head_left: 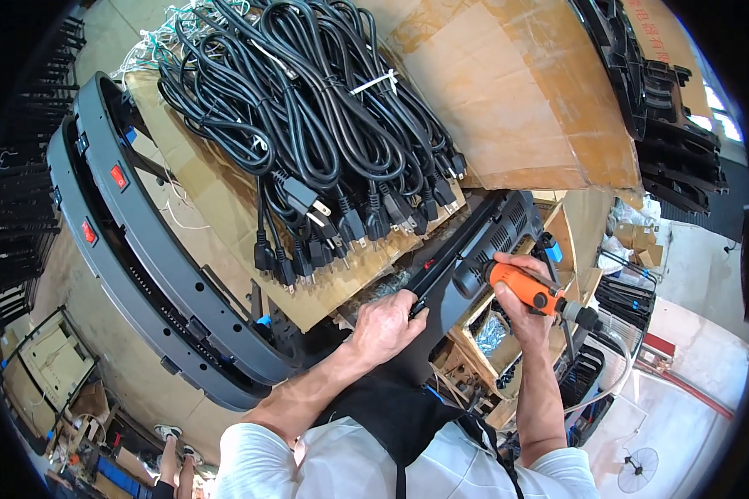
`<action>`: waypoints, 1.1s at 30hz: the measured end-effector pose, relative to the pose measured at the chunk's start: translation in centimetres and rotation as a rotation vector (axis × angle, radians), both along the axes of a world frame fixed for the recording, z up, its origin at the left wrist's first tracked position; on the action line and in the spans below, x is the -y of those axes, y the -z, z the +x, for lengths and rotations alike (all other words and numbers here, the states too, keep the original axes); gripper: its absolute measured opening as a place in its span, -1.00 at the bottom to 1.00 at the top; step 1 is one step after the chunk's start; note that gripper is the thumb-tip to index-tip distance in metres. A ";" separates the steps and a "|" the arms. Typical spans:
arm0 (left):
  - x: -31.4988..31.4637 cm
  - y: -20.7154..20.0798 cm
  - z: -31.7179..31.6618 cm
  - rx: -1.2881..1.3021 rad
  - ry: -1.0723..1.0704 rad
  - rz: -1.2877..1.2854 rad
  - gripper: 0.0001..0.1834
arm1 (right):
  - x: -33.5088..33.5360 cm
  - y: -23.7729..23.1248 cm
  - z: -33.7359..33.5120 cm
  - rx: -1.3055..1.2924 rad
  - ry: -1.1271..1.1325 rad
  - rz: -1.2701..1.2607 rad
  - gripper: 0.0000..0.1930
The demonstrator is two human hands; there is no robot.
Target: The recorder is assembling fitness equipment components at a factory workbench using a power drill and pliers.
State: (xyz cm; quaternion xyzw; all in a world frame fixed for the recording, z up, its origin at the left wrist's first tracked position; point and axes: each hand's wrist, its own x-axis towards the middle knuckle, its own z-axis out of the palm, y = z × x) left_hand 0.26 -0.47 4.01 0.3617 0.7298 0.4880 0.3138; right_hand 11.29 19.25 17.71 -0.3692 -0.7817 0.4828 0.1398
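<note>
Single view: left camera of head-worn fisheye pair, looking steeply down wearer's front, upright, unmirrored. White shirt point(349, 456) at lower edge, very near; left hand point(384, 326) and right hand point(516, 310) close, just below middle. Cord pile point(320, 141) fills upper centre; floor point(91, 291) spreads farther off at both sides. Straight edges bow toward dark round rim.

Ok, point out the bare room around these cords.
Bare: the brown cardboard face right of the black cords, tilt unclear; a narrow cardboard margin below the plugs. Crowded: under the cords, and the black panel between left hand and orange tool.
</note>
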 end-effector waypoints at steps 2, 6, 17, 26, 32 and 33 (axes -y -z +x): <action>-0.1 0.2 0.0 -0.005 0.002 -0.004 -0.65 | 0.1 0.1 -0.3 -0.019 -0.024 -0.004 -0.59; 0.0 -0.2 -0.1 -0.008 -0.019 0.041 -0.68 | -0.3 0.1 -0.2 -0.025 -0.049 -0.057 -0.60; 1.6 -0.7 0.2 -0.058 -0.029 -0.049 -0.62 | -0.3 0.6 -0.1 0.008 -0.082 0.007 -0.61; 6.6 -2.1 1.2 0.064 -0.030 -0.220 -0.56 | -0.1 0.6 0.1 -0.038 -0.092 -0.021 -0.52; 9.0 -1.3 4.6 -0.168 -0.032 -0.190 -0.36 | -0.1 0.7 0.1 -0.104 -0.067 -0.006 -0.50; 8.9 -1.3 4.9 -0.183 -0.025 -0.192 -0.36 | -0.3 0.7 0.1 -0.120 -0.058 -0.017 -0.50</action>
